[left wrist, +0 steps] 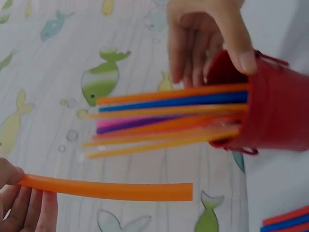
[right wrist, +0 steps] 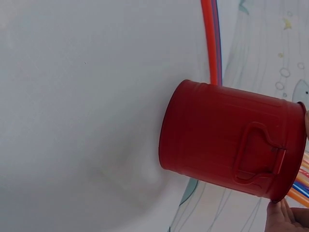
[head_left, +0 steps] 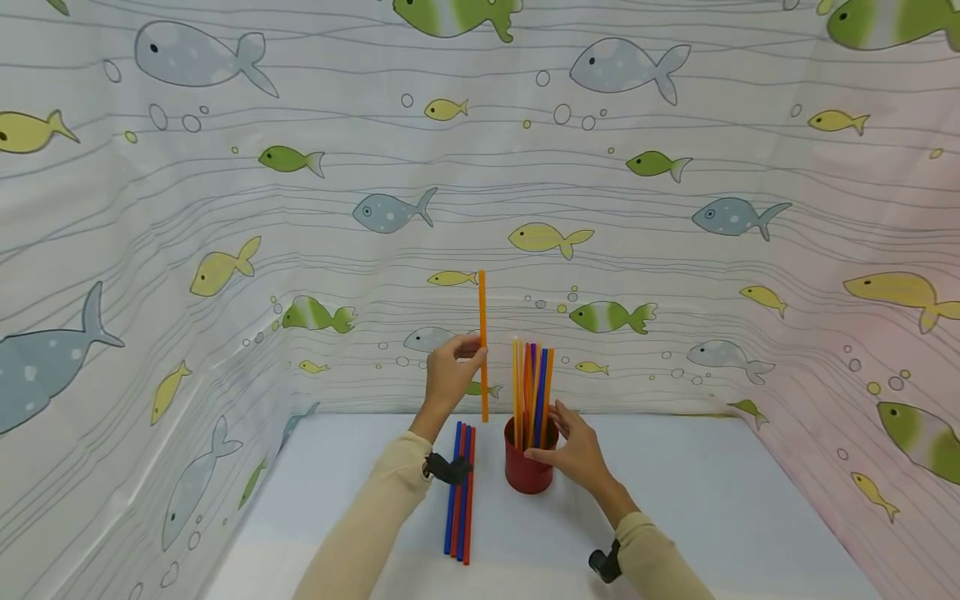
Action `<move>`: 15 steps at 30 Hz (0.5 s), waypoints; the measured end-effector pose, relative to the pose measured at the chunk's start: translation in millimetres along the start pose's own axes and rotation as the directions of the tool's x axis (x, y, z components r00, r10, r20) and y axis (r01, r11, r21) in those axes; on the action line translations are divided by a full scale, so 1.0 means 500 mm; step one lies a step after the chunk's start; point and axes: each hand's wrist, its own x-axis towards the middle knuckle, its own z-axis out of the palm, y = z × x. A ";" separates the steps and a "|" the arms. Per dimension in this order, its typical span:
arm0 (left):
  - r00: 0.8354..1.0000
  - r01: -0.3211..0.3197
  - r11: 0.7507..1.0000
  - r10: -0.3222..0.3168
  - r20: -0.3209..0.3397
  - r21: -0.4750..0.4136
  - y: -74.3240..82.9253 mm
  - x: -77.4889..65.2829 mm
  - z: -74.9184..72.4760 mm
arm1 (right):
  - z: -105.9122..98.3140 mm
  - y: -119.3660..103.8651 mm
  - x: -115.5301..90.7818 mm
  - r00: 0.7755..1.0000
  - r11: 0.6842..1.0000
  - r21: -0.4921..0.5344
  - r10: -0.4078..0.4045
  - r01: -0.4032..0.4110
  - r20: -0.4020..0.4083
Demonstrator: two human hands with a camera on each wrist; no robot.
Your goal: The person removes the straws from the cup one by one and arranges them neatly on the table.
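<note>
My left hand (head_left: 448, 375) pinches a long orange straw (head_left: 483, 308) about its middle and holds it upright above the table, left of a red metal can (head_left: 527, 475). In the left wrist view that straw (left wrist: 145, 191) sticks out from between thumb and fingers. My right hand (head_left: 579, 450) grips the can's rim, thumb at the near side and fingers at the far side. Several straws (head_left: 542, 387) in orange, yellow, blue and purple stand in the can. The right wrist view shows the can's side handle (right wrist: 258, 154); most of the right hand is cut off there.
Several blue and red straws (head_left: 459, 517) lie side by side on the white table (head_left: 675, 483), left of the can and beside my left forearm. A fish-patterned curtain (head_left: 480, 192) rises behind the table and along both sides.
</note>
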 end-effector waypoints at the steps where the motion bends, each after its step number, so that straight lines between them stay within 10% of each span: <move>1: 1.000 0.002 1.000 -0.002 -0.006 0.012 -0.009 -0.003 -0.004 | 0.000 0.001 0.000 1.000 1.000 -0.002 0.004 -0.004 0.004; 15: 0.978 0.208 0.971 -0.209 -0.002 0.117 -0.137 -0.101 -0.038 | -0.001 0.000 0.004 1.000 1.000 -0.012 0.000 0.000 0.002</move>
